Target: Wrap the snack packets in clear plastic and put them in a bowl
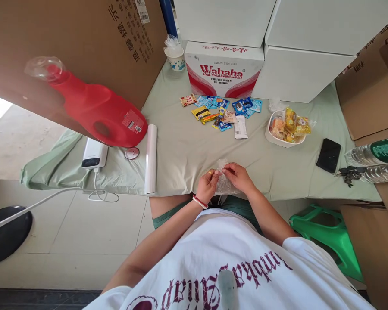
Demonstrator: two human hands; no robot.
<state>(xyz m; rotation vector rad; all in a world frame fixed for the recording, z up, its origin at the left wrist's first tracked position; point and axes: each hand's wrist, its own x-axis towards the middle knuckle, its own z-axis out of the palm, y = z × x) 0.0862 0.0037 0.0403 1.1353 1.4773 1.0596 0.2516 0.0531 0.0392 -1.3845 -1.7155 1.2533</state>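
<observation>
Both my hands meet at the front edge of the cloth-covered table, pinching the top of a clear plastic bag (225, 186). My left hand (208, 185), with a beaded bracelet at its wrist, grips the bag's upper left. From the other side my right hand (239, 175) pinches it between thumb and fingers. The bag looks crumpled and hangs below the fingertips; I cannot make out anything inside it. Beyond the hands lies a loose pile of small wrapped snacks (220, 113) in blue, yellow and white packets. To their right, a white bowl (283, 141) holds several wrapped snacks.
A red jug (106, 112) and a white roll (151, 159) are on the left, beside a power bank (95, 151) with a cable. Behind stand a paper cup (175, 59) and a Wahaha carton (224, 71). On the right are a phone (329, 155) and plastic bottles (378, 151).
</observation>
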